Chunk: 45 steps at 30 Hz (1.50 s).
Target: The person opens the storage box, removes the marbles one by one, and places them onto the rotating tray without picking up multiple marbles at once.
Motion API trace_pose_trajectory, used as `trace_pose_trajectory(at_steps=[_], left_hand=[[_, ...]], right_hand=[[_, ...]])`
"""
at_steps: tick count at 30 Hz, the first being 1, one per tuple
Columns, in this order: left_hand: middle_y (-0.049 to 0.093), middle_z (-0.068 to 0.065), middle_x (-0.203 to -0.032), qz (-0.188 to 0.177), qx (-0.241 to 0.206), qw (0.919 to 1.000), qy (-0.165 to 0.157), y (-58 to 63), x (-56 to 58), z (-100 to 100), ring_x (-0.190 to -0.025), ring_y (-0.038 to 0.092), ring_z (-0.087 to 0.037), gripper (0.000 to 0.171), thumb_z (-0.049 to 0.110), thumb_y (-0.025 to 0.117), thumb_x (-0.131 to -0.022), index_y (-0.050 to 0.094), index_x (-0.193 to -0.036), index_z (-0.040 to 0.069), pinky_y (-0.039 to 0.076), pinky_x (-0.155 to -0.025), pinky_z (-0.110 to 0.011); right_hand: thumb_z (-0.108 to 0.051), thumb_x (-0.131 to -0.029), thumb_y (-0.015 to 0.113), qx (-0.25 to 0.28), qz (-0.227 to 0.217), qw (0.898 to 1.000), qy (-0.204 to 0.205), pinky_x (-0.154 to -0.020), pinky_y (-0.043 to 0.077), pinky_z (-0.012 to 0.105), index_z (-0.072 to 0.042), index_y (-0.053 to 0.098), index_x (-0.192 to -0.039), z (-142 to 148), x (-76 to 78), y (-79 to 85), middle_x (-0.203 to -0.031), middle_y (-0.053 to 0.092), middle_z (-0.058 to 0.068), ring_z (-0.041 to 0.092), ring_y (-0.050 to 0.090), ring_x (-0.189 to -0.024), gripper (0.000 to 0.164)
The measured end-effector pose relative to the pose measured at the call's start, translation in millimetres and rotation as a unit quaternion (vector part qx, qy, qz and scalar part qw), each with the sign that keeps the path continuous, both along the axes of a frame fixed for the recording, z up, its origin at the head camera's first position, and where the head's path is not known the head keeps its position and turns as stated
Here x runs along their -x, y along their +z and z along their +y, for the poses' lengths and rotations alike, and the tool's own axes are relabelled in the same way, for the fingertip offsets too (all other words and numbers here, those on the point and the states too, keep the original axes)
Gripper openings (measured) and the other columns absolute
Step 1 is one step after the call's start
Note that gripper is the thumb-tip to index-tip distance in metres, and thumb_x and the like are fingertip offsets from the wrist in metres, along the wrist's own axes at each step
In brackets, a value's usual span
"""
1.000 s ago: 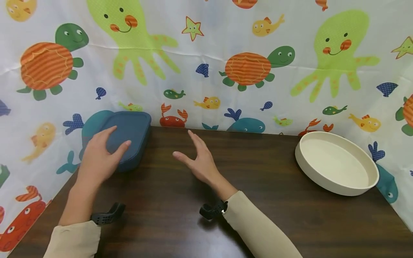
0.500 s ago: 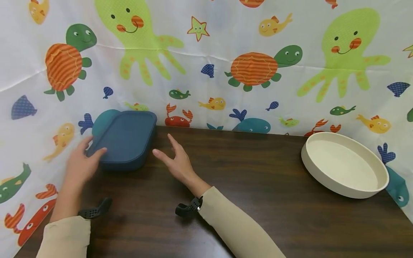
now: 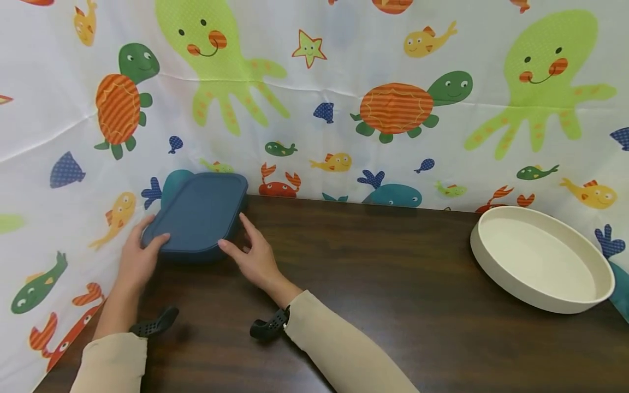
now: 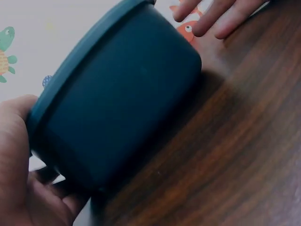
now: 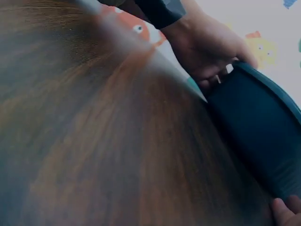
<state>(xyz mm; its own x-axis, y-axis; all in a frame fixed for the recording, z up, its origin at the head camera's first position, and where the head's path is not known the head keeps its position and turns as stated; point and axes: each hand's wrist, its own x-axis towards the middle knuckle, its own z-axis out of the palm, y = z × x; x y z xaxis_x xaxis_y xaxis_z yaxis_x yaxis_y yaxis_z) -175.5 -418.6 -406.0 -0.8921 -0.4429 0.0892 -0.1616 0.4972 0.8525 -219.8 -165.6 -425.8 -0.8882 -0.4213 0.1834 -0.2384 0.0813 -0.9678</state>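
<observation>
A rounded-rectangular dark blue box with a matching flat lid (image 3: 201, 213) is sitting in the back left corner of the dark brown wood-grain table (image 3: 383, 305), close to both the back edge and the left edge. The person's left hand (image 3: 137, 256) is gripping the box at its near left corner, the thumb lying over the rim and the other fingers curling round the side and underneath. The right hand (image 3: 257, 262) is reaching to the near right corner with its fingers loosely extended, thumb and forefinger spreading beside the rim; whether it is actually touching the box, I cannot tell.

Toward the table's right edge, well apart from the hands, a shallow round cream tray with a raised wall (image 3: 540, 262) is standing near the back right corner. Beige sleeves (image 3: 349, 344) are covering both forearms, and black straps (image 3: 154, 323) are circling the wrists. Along the table's back and left edges, a white cloth printed with colourful sea animals (image 3: 339, 33) is hanging, with turtles, octopuses, crabs and fish showing.
</observation>
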Motion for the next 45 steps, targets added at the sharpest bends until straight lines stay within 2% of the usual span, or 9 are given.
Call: trace_pose_trajectory(at_steps=[10,14,16,19,22,28,34,38,45], left_hand=[[0.029,-0.022,-0.164,0.037,0.076,0.9958,-0.036,-7.0,-0.4,16,-0.132,0.036,-0.037,0.065,0.038,0.054,-0.102,0.030,-0.160,0.019,0.033,-0.118,-0.041],[0.047,-0.026,-0.145,0.046,0.119,0.9910,-0.041,-9.2,1.7,25,-0.097,0.051,-0.021,0.063,0.035,0.056,-0.101,0.036,-0.158,0.018,0.041,-0.081,-0.023],[0.048,-0.027,-0.140,0.040,0.131,0.9896,-0.042,-8.6,2.3,31,-0.088,0.047,-0.021,0.063,0.036,0.055,-0.101,0.036,-0.158,0.018,0.038,-0.073,-0.029],[0.041,-0.030,-0.151,0.027,0.123,0.9902,-0.061,-5.4,1.9,37,-0.111,0.056,-0.040,0.064,0.039,0.052,-0.102,0.031,-0.160,0.020,0.049,-0.093,-0.051],[0.028,-0.031,-0.161,0.028,0.105,0.9904,-0.087,-3.2,1.2,41,-0.139,0.034,-0.059,0.065,0.040,0.049,-0.104,0.026,-0.161,0.020,0.030,-0.106,-0.077],[0.032,-0.033,-0.158,0.054,0.090,0.9867,-0.124,-7.2,4.8,49,-0.141,0.033,-0.060,0.060,0.034,0.048,-0.105,0.031,-0.160,0.017,0.028,-0.109,-0.075],[0.035,-0.031,-0.157,0.053,0.101,0.9843,-0.135,-11.2,8.4,69,-0.136,0.041,-0.055,0.061,0.036,0.049,-0.105,0.029,-0.161,0.022,0.038,-0.109,-0.052],[0.028,-0.030,-0.162,0.051,0.085,0.9859,-0.135,-13.7,8.9,88,-0.141,0.034,-0.057,0.062,0.036,0.047,-0.105,0.025,-0.162,0.022,0.029,-0.109,-0.071],[0.026,-0.029,-0.163,0.055,0.060,0.9851,-0.151,-14.9,8.2,114,-0.145,0.030,-0.056,0.065,0.033,0.049,-0.104,0.021,-0.162,0.022,0.025,-0.111,-0.074]], right_hand=[[-0.048,-0.099,0.061,-0.030,0.044,0.998,-0.024,-0.105,0.050,0.026,-0.036,0.032,-0.158,10,-1.4,-1.7,-0.165,0.034,-0.006,0.011,0.036,-0.150,0.068],[-0.048,-0.097,0.064,-0.031,0.031,0.999,-0.031,-0.104,0.050,0.024,-0.040,0.029,-0.158,18,-2.0,-4.1,-0.164,0.033,-0.011,0.010,0.035,-0.150,0.071],[-0.047,-0.097,0.065,-0.029,0.027,0.998,-0.039,-0.102,0.050,0.022,-0.040,0.030,-0.158,22,-2.7,-4.9,-0.163,0.035,-0.011,0.010,0.036,-0.149,0.071],[-0.048,-0.095,0.066,-0.029,0.026,0.998,-0.053,-0.099,0.051,0.020,-0.042,0.032,-0.157,27,-3.6,-5.3,-0.161,0.038,-0.010,0.011,0.040,-0.146,0.070],[-0.049,-0.095,0.066,-0.025,0.027,0.998,-0.058,-0.097,0.052,0.020,-0.042,0.033,-0.156,33,-5.1,-4.5,-0.161,0.039,-0.008,0.012,0.043,-0.145,0.070],[-0.045,-0.096,0.066,-0.015,0.020,0.998,-0.063,-0.102,0.051,0.025,-0.042,0.032,-0.156,51,-9.2,-6.0,-0.162,0.036,-0.008,0.013,0.039,-0.148,0.069],[-0.045,-0.097,0.064,-0.020,0.028,0.997,-0.067,-0.103,0.052,0.029,-0.042,0.030,-0.157,72,-8.8,-8.1,-0.164,0.034,-0.007,0.016,0.038,-0.149,0.069],[-0.045,-0.098,0.064,-0.020,0.022,0.997,-0.070,-0.100,0.054,0.028,-0.045,0.030,-0.156,87,-9.9,-8.8,-0.164,0.035,-0.007,0.015,0.048,-0.143,0.067],[-0.048,-0.098,0.061,-0.041,0.022,0.996,-0.074,-0.103,0.052,0.041,-0.047,0.029,-0.156,114,-9.5,-11.5,-0.163,0.037,-0.007,0.018,0.047,-0.144,0.067]])
